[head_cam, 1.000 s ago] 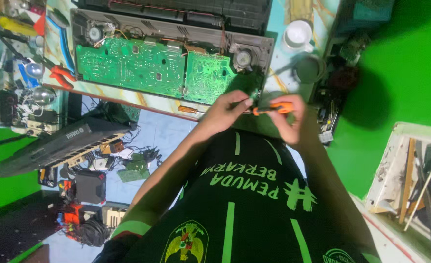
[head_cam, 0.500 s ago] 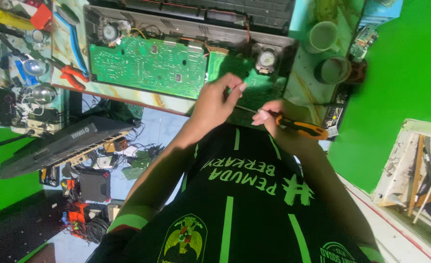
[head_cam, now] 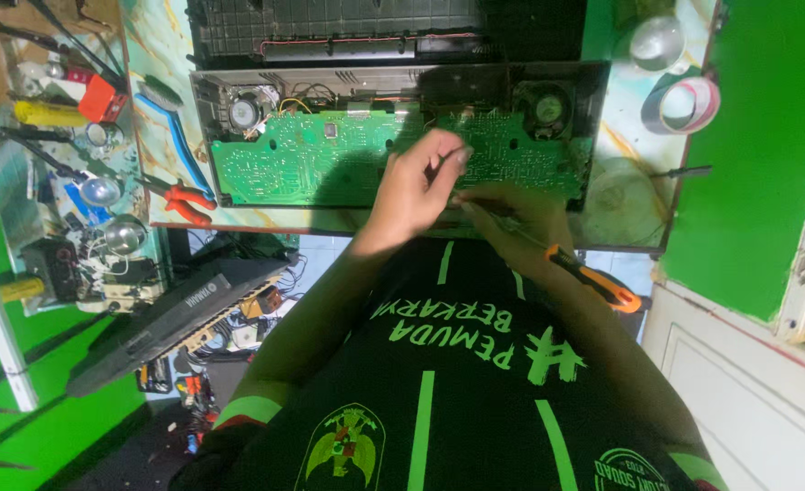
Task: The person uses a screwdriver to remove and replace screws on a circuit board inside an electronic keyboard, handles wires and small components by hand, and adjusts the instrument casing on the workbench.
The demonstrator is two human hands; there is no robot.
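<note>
An opened black keyboard case [head_cam: 402, 82] lies on the bench with its green circuit board [head_cam: 311, 168] exposed and a round speaker at each end. My left hand [head_cam: 416, 186] rests on the board's right half, fingertips pinched at a spot there. My right hand [head_cam: 521, 218] is just to its right and holds a screwdriver [head_cam: 593, 282] with an orange and black handle; the shaft runs up-left toward my left fingertips. The tip is hidden between the two hands.
Red-handled pliers [head_cam: 180, 200] lie left of the board by a blue tool [head_cam: 173, 136]. Tape rolls [head_cam: 689, 105] and a clear lid [head_cam: 616, 195] sit at right. A cluttered tool shelf [head_cam: 66, 136] is at left; another black keyboard [head_cam: 175, 314] leans below the bench.
The view has shifted so the bench sits lower and more centred. My right hand with the screwdriver has moved left, close to my left hand on the board.
</note>
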